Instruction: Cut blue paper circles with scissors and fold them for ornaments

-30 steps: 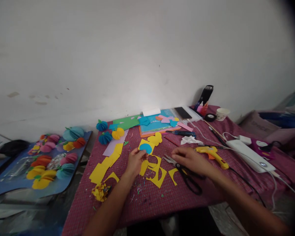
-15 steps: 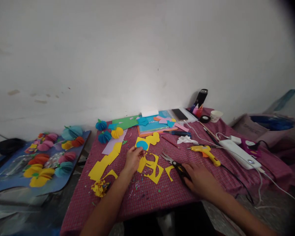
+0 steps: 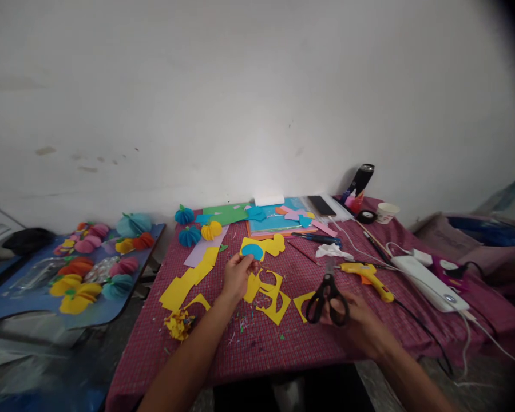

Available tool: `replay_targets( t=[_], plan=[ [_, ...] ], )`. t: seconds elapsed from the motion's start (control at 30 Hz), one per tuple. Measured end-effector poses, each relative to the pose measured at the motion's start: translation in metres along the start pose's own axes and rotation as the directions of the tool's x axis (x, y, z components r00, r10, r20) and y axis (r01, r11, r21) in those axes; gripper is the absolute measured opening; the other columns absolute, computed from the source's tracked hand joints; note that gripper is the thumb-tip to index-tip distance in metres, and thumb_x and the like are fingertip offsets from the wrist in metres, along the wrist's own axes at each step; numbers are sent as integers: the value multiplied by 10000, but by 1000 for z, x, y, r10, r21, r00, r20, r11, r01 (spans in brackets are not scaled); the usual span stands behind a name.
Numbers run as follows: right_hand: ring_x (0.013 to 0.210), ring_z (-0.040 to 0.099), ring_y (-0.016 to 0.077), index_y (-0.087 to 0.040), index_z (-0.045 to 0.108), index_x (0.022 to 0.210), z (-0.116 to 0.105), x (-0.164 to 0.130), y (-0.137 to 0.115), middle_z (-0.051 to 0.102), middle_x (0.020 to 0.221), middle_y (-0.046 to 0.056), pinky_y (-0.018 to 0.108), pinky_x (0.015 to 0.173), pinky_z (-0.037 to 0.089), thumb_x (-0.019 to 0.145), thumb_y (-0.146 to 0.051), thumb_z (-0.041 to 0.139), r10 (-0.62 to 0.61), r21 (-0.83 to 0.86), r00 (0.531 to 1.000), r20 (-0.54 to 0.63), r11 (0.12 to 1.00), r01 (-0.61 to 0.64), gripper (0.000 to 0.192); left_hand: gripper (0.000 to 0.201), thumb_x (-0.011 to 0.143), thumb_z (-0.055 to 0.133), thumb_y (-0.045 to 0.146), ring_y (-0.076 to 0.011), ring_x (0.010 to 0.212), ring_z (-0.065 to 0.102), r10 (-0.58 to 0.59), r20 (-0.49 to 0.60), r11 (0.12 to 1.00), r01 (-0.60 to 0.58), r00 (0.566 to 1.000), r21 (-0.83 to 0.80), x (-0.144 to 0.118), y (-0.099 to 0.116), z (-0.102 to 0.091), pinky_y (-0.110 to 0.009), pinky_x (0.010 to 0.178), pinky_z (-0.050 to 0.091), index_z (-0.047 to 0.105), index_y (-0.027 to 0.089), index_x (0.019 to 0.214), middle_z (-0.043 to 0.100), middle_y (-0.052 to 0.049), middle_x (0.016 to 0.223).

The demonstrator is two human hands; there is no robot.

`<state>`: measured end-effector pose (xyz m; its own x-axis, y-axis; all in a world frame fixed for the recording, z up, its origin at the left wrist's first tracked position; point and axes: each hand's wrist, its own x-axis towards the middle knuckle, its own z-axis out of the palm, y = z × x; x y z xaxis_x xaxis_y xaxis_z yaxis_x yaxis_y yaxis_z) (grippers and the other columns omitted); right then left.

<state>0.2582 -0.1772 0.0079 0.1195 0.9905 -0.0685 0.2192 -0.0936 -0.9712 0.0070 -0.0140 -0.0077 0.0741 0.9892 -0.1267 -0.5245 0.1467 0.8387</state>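
While a crumpled yellow paper bundle lay by your left forearm near the front of the cloth-covered worktop, your right hand held the scissors by their black handles, blades pointing away from you; the loops partly hid your fingers. Yellow cut scraps lay between your hands, and a yellow glue gun rested beyond the right one. Your left hand pinched a blue paper disc between thumb and fingers. Farther off stood blue paper balls, and a phone lay toward the wall.
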Motion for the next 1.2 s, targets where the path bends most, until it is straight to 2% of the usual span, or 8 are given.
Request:
replay_targets(
  t=[0.1, 0.2, 0.43, 0.67, 0.77, 0.9, 1.07, 1.2],
  plan=[
    [683, 631, 222, -228, 679, 935, 24, 1, -1, 668, 824, 85, 335, 632, 492, 796, -397, 651, 82, 445, 987, 140, 885, -137, 221, 304, 621, 820, 299, -118, 625, 628, -1, 4, 1000, 1, 1000, -15, 0, 1, 0, -253, 640, 474, 615, 138, 777, 660, -15, 680],
    [582, 550, 154, -217, 676, 896, 41, 4, 4, 613, 731, 20, 280, 574, 445, 770, -316, 680, 100, 516, 974, 203, 835, -193, 160, 302, 624, 823, 296, -119, 628, 627, 3, 4, 1000, -3, 1000, -25, -1, 2, 1, -257, 648, 476, 616, 137, 775, 661, -18, 683],
    [828, 605, 207, -182, 649, 894, 61, -6, -7, 652, 861, 48, 329, 780, 460, 828, -268, 597, -127, -150, 986, 113, 978, 143, 121, 269, 631, 816, 269, -126, 631, 627, 17, -29, 999, -18, 999, -41, 0, 0, 1, -261, 644, 475, 604, 140, 735, 652, -22, 659],
    [902, 645, 318, -187, 630, 1137, 114, -33, -45, 655, 1063, 162, 408, 755, 488, 815, -389, 615, -42, -779, 948, 314, 559, 283, 380, 261, 637, 808, 271, -124, 612, 616, 22, -32, 999, -23, 999, -39, 1, -7, 1, -265, 626, 475, 600, 140, 727, 641, -15, 647],
    [767, 677, 348, -161, 607, 1183, 126, -36, -50, 674, 980, 199, 432, 646, 502, 807, -432, 606, 63, -885, 955, 288, 399, 241, 463, 271, 629, 813, 266, -127, 624, 622, 27, -40, 998, -28, 999, -47, 1, -6, 0, -270, 639, 481, 605, 140, 750, 642, -12, 659],
    [729, 690, 364, -116, 557, 1276, 128, -38, -53, 705, 883, 214, 422, 611, 504, 790, -406, 614, 102, -897, 938, 333, 340, 282, 569, 278, 621, 819, 261, -123, 622, 623, 26, -45, 998, -28, 999, -49, 2, -6, -1, -264, 642, 477, 607, 141, 755, 644, -12, 660],
    [736, 686, 346, -75, 590, 1218, 119, -36, -52, 718, 864, 214, 404, 646, 484, 733, -287, 621, 77, -853, 949, 304, 465, 236, 531, 270, 633, 813, 271, -120, 614, 620, 31, -36, 999, -32, 999, -29, 3, -4, -2, -253, 629, 472, 606, 145, 752, 647, -13, 652],
    [690, 637, 206, -183, 636, 1135, 89, -35, -34, 721, 887, 95, 292, 617, 465, 731, -306, 651, 11, -419, 974, 226, 904, 87, 422, 287, 619, 823, 268, -117, 629, 624, 67, -31, 996, -68, 997, -53, 5, 4, -3, -251, 644, 480, 601, 152, 760, 647, -3, 663]
  ],
)
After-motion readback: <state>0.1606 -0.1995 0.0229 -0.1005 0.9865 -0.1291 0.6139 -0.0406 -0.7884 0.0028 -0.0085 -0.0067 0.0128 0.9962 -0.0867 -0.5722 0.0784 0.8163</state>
